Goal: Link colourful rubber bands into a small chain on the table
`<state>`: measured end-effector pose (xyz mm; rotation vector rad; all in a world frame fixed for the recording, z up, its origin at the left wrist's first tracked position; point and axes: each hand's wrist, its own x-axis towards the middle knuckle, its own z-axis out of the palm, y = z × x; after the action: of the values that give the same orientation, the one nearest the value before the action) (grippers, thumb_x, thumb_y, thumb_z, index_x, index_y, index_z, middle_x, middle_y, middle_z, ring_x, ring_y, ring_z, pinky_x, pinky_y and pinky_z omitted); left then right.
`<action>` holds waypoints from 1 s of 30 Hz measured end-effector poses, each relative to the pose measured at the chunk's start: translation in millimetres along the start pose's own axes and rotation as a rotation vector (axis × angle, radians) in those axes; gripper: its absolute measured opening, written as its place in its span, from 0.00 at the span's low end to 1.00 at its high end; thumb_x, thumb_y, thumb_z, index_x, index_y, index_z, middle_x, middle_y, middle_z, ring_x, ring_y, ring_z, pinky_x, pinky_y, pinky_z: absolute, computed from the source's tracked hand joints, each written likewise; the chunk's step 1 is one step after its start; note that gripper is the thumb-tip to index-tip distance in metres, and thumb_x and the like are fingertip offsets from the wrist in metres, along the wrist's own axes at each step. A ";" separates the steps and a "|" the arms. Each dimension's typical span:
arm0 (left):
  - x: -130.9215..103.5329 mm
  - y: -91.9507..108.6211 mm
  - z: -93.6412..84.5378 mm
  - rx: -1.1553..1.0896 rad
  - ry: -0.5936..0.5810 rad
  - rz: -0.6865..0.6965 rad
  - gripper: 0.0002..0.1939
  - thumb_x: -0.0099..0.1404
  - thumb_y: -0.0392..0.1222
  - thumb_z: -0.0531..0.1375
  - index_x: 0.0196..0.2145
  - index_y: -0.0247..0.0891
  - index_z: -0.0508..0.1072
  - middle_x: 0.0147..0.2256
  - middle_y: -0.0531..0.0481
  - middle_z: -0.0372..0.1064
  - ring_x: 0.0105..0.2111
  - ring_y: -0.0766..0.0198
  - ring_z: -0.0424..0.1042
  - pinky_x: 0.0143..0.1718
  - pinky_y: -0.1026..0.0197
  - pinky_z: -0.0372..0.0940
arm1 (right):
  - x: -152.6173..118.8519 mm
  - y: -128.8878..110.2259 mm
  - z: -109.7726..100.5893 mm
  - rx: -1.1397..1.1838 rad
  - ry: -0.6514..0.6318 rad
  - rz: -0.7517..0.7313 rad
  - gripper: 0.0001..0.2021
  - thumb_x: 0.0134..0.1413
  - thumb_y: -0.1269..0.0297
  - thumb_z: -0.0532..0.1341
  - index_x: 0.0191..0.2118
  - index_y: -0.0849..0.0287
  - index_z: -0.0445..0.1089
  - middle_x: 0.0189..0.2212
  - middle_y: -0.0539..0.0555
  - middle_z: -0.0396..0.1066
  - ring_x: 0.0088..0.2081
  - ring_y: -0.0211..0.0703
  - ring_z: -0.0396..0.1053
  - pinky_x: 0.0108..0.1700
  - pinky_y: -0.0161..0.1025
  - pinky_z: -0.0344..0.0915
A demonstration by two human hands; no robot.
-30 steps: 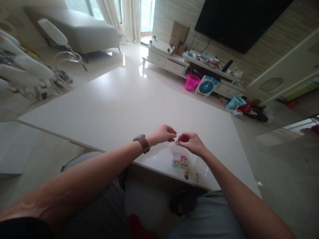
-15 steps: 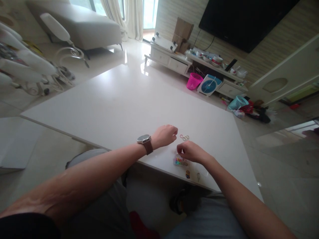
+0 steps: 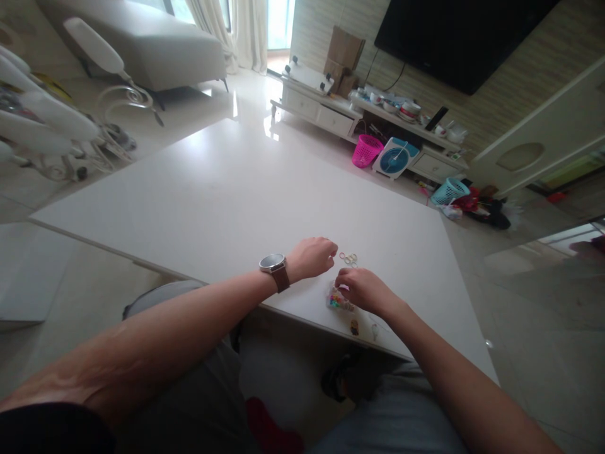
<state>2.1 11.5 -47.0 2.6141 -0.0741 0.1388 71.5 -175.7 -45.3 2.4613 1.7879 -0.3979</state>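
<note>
Over the near part of the white table, my left hand is closed with curled fingers; whatever they pinch is too small to make out. My right hand, fingers bent together, hovers at a small clear box of colourful pieces and partly covers it. I cannot tell what its fingertips hold. Just beyond the hands lie several small rings, one of them pinkish red. Nearer the table edge rest a small yellow cartoon figure and a small pale clear item.
White chairs with scrolled metal stand at the left. Past the table are a TV cabinet with dishes and boxes, a pink basket, a blue fan and a light blue basket. My legs are under the near edge.
My right hand has shifted slightly, its fingers still bent at the clear box. The left hand stays nearly in place. The whole view has tilted a little.
</note>
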 end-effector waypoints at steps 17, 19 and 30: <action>-0.8 0.8 3.5 0.108 -0.093 0.080 0.12 0.60 0.37 0.53 0.34 0.39 0.78 0.35 0.43 0.76 0.35 0.56 0.75 0.34 0.59 0.64 | -3.9 12.2 -8.5 0.144 -0.011 0.117 0.11 0.51 0.74 0.59 0.38 0.57 0.76 0.35 0.53 0.73 0.34 0.39 0.67 0.36 0.34 0.56; -0.9 1.5 2.8 0.106 -0.097 0.077 0.12 0.60 0.36 0.53 0.34 0.39 0.78 0.35 0.43 0.76 0.35 0.57 0.75 0.35 0.59 0.64 | -4.1 22.2 -11.7 0.176 0.057 0.144 0.10 0.49 0.75 0.58 0.35 0.58 0.74 0.33 0.51 0.73 0.33 0.39 0.66 0.37 0.34 0.57; -0.9 3.8 3.3 0.124 -0.146 0.096 0.12 0.60 0.35 0.54 0.33 0.39 0.78 0.36 0.43 0.77 0.35 0.57 0.75 0.34 0.59 0.64 | 17.2 90.7 23.0 0.223 0.272 0.381 0.11 0.55 0.67 0.64 0.45 0.60 0.75 0.41 0.56 0.72 0.39 0.40 0.69 0.44 0.34 0.62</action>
<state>1.2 6.6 -48.0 2.7420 -0.2502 -0.0142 158.3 -193.6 -80.1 3.0572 1.3589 -0.2522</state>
